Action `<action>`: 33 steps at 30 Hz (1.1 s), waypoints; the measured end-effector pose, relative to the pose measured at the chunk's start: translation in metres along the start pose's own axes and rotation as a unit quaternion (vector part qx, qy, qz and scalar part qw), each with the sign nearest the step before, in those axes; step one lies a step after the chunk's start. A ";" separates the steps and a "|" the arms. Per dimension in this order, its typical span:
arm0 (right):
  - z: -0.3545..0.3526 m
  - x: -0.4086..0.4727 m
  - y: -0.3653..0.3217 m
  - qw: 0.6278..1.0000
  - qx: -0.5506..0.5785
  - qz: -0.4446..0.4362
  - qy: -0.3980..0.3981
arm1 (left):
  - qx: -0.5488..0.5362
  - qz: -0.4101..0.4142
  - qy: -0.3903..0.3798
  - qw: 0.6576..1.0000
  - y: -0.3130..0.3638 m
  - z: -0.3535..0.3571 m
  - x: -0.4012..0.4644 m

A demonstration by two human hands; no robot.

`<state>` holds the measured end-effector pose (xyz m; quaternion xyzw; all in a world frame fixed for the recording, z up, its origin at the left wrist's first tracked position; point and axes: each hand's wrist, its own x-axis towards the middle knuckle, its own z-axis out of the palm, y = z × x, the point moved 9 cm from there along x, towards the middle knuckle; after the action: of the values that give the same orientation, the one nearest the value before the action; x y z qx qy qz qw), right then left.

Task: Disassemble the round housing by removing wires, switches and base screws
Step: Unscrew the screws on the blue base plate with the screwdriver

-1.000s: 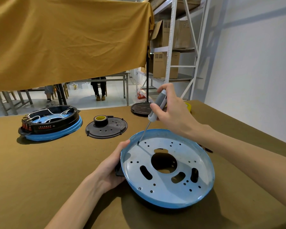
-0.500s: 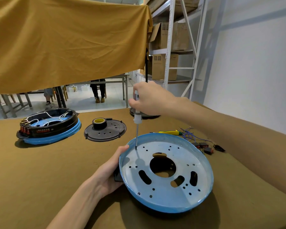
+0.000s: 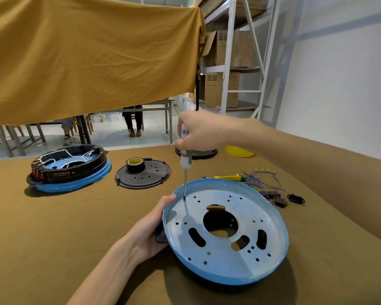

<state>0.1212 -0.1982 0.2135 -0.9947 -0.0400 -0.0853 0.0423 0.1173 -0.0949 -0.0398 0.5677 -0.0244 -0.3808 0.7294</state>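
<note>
Round housing (image 3: 240,256), blue-rimmed metal base with holes, lies on the brown tabletop (image 3: 53,238), near front centre. Left hand (image 3: 150,230) grips its left edge, fingers curled underneath, thumb on the rim. Right hand (image 3: 198,133) holds a screwdriver (image 3: 185,159) upright, fingers wrapped round the handle, tip in a base hole. Removed wires (image 3: 260,177) and switches (image 3: 275,198) lie beyond the housing, at right.

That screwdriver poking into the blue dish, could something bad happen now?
Maybe. The screwdriver stands upright with its tip at a hole near the rim of the blue base; if it slips, it might jab toward the left hand, which holds that same rim close by. The base is tilted, so pressing from the right hand could rock it.
</note>
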 end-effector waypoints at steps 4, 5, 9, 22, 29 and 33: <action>-0.001 0.000 -0.010 0.997 0.041 -0.020 -0.060 | -0.005 -0.003 0.007 1.000 -0.001 -0.001 -0.001; 0.000 0.001 -0.008 0.998 0.028 -0.015 -0.062 | -0.004 -0.004 0.008 1.000 -0.001 -0.002 -0.001; -0.005 0.004 -0.001 0.996 -0.082 0.014 0.023 | 0.005 -0.003 0.007 1.000 -0.001 -0.003 0.001; -0.007 0.001 -0.014 0.993 -0.109 0.010 0.040 | -0.008 -0.012 0.002 1.000 -0.001 0.000 -0.001; 0.004 0.006 -0.036 0.997 -0.016 -0.051 -0.052 | 0.001 -0.011 0.010 1.000 -0.002 -0.001 -0.001; 0.004 0.008 -0.032 0.997 -0.044 -0.035 -0.059 | -0.001 -0.014 0.007 1.000 -0.002 0.001 -0.004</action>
<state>0.1272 -0.1657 0.2131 -0.9968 -0.0735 -0.0296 -0.0072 0.1130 -0.0940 -0.0397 0.5699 -0.0109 -0.3869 0.7248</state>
